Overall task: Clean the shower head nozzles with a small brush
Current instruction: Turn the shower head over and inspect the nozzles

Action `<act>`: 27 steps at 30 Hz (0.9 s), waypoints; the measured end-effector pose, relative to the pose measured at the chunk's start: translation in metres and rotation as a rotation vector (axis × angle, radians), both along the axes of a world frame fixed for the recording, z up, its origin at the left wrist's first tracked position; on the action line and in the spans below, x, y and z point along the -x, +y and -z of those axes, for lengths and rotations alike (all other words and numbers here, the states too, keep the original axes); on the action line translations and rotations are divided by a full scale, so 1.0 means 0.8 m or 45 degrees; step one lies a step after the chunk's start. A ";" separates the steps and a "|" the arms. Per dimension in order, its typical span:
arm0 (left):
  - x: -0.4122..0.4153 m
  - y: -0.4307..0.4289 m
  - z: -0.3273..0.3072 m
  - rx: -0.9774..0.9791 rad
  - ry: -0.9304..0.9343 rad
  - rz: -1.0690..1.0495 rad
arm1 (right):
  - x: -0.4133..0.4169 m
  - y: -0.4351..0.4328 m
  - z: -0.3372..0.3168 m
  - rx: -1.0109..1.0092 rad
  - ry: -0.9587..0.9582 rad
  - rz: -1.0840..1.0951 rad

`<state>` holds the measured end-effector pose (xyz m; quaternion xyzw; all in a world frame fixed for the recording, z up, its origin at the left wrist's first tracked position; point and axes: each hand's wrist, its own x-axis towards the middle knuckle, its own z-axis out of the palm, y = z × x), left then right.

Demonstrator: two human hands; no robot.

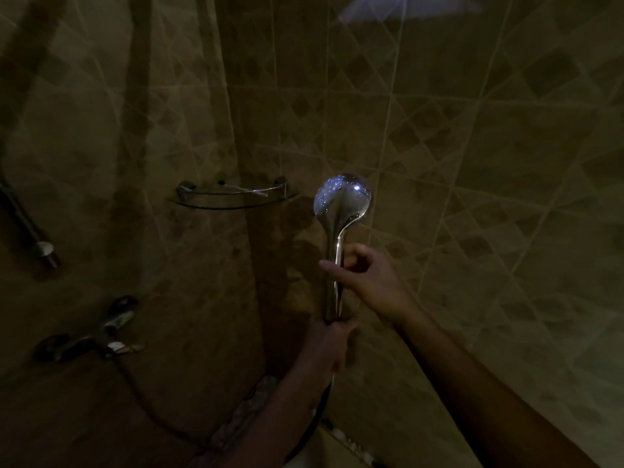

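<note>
A chrome hand shower head (341,201) stands upright in the dim shower corner, its round back toward me, so the nozzles are hidden. My left hand (329,346) grips the bottom of its handle, where the hose (314,423) leaves. My right hand (366,282) wraps the handle higher up, thumb out to the left. No brush is visible.
A glass corner shelf (233,195) hangs on the tiled wall left of the shower head. A chrome mixer tap (98,332) sits low on the left wall, with a slide bar (30,228) above it. Tiled walls close in on both sides.
</note>
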<state>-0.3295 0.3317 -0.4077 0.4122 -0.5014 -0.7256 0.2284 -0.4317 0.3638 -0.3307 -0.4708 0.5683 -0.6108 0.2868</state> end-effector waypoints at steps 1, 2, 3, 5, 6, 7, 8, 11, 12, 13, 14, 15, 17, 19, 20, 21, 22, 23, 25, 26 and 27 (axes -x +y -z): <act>0.000 -0.001 0.001 0.022 0.005 0.012 | 0.001 -0.001 0.000 0.029 0.056 0.036; 0.002 -0.002 0.004 0.033 0.003 0.029 | 0.001 -0.002 -0.001 0.040 0.088 0.054; 0.003 -0.004 0.008 0.045 0.001 0.032 | 0.004 -0.002 -0.001 0.032 0.102 0.049; 0.005 -0.005 0.017 0.059 0.002 0.040 | 0.010 -0.002 0.000 -0.018 0.077 -0.037; 0.002 -0.004 0.016 0.047 -0.002 0.044 | 0.013 0.000 0.000 -0.042 0.039 -0.096; 0.001 -0.002 0.015 0.025 -0.021 0.062 | 0.014 0.002 0.001 -0.058 0.005 -0.149; -0.002 0.001 0.010 0.003 -0.023 0.068 | 0.014 0.004 0.000 -0.070 -0.004 -0.183; -0.002 0.003 0.009 -0.024 -0.027 0.080 | 0.007 0.009 -0.003 -0.050 0.134 -0.142; -0.001 0.003 0.009 -0.039 -0.037 0.074 | 0.003 0.010 -0.006 -0.029 0.211 -0.088; 0.000 0.001 0.011 -0.019 -0.054 0.064 | 0.002 0.009 -0.008 -0.012 0.264 -0.034; -0.001 0.003 0.009 0.000 -0.065 0.062 | 0.001 0.010 -0.011 -0.008 0.286 -0.006; -0.001 0.003 0.012 0.022 -0.062 0.067 | 0.003 0.010 -0.013 -0.021 0.291 -0.003; -0.001 0.005 0.008 0.078 -0.075 0.072 | 0.008 0.010 -0.014 -0.089 0.203 -0.091; -0.004 0.009 0.002 0.098 -0.091 0.060 | 0.011 0.013 -0.013 -0.122 0.006 -0.238; -0.007 0.012 -0.001 0.096 -0.098 0.059 | 0.011 0.014 -0.012 -0.129 -0.102 -0.314; -0.008 0.012 -0.001 0.078 -0.103 0.048 | 0.011 0.015 -0.011 -0.133 -0.148 -0.359; -0.008 0.013 -0.001 0.076 -0.097 0.051 | 0.010 0.016 -0.012 -0.133 -0.147 -0.380; -0.010 0.014 -0.002 0.080 -0.089 0.067 | 0.010 0.016 -0.011 -0.134 -0.109 -0.378; -0.009 0.011 -0.001 0.055 -0.089 0.045 | 0.006 0.017 -0.012 -0.119 -0.010 -0.306; -0.007 0.008 -0.002 0.042 -0.080 0.044 | 0.005 0.017 -0.012 -0.100 0.047 -0.249; -0.007 0.009 -0.007 0.034 -0.078 0.049 | 0.006 0.015 -0.010 -0.069 0.112 -0.203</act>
